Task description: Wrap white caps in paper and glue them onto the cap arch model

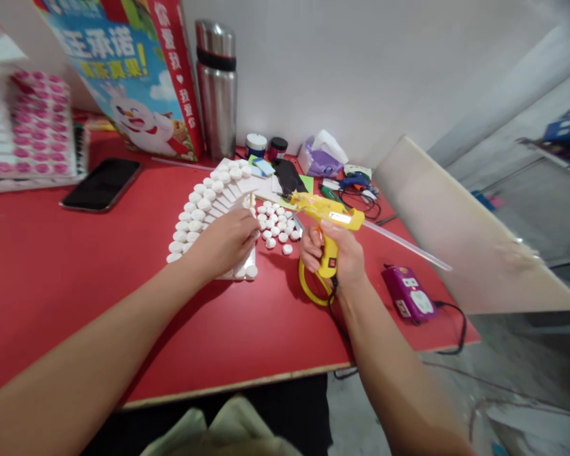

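Observation:
My right hand [335, 253] grips a yellow hot glue gun [323, 218] by its handle, nozzle pointing left, with a clear glue stick [408, 246] sticking out behind it. My left hand [225, 240] rests on a white fan-shaped piece [209, 209] made of strips tipped with white round caps, pinching a strip near its right edge. A heap of loose white caps [276, 223] lies between the two hands on the red table [76, 272].
A black phone [102, 183] lies at the left, with stacked pink-and-white pieces [33, 126] behind it. A colourful box [133, 76], a steel flask [216, 88], small jars, a tissue bag [320, 155] and cables stand at the back. A purple device [408, 294] sits near the right edge.

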A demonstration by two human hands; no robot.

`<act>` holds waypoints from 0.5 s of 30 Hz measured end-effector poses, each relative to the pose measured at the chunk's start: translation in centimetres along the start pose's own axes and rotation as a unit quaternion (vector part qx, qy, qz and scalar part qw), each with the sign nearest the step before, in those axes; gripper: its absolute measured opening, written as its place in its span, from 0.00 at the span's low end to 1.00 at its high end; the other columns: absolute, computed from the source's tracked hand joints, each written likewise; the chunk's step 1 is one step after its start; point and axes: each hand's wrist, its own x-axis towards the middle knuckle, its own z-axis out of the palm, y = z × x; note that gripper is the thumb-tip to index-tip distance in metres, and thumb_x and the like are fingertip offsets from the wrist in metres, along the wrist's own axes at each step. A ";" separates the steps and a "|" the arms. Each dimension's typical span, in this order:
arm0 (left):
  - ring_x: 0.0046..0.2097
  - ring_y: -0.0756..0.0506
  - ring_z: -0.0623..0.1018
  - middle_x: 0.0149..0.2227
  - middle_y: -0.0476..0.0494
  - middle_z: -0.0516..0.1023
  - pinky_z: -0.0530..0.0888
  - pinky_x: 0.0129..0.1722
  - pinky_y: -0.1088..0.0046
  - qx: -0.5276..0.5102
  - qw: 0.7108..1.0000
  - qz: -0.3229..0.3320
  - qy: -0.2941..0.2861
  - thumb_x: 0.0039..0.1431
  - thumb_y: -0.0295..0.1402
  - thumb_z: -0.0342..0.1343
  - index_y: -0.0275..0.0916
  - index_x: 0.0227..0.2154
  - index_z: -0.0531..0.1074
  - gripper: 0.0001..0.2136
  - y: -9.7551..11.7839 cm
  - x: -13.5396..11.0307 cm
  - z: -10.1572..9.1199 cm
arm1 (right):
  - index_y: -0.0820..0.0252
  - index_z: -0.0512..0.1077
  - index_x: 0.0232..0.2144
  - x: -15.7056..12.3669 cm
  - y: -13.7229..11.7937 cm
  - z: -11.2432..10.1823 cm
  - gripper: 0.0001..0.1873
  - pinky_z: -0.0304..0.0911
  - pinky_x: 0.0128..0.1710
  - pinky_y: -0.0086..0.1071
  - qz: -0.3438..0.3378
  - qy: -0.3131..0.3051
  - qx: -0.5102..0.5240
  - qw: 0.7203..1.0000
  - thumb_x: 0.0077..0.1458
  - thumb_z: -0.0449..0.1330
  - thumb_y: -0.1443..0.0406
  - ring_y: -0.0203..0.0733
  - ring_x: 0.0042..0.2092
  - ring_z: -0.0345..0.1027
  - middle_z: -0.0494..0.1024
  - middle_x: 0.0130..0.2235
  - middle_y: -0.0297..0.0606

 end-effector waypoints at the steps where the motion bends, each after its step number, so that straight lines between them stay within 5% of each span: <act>1: 0.42 0.40 0.77 0.38 0.38 0.77 0.74 0.42 0.62 0.002 1.000 0.002 -0.001 0.67 0.28 0.51 0.33 0.36 0.77 0.09 0.0 0.0 0.0 | 0.59 0.65 0.20 0.0 0.0 0.0 0.22 0.54 0.15 0.27 -0.001 0.000 0.000 1.000 0.57 0.66 0.53 0.30 0.17 0.57 0.63 0.19 0.28; 15: 0.40 0.41 0.75 0.41 0.35 0.74 0.74 0.41 0.61 0.008 1.000 0.004 -0.030 0.67 0.26 0.50 0.33 0.36 0.77 0.10 -0.1 0.0 -0.2 | 0.58 0.65 0.21 -0.1 0.0 0.0 0.21 0.55 0.15 0.26 -0.012 0.013 -0.017 1.000 0.57 0.65 0.54 0.31 0.19 0.55 0.62 0.19 0.28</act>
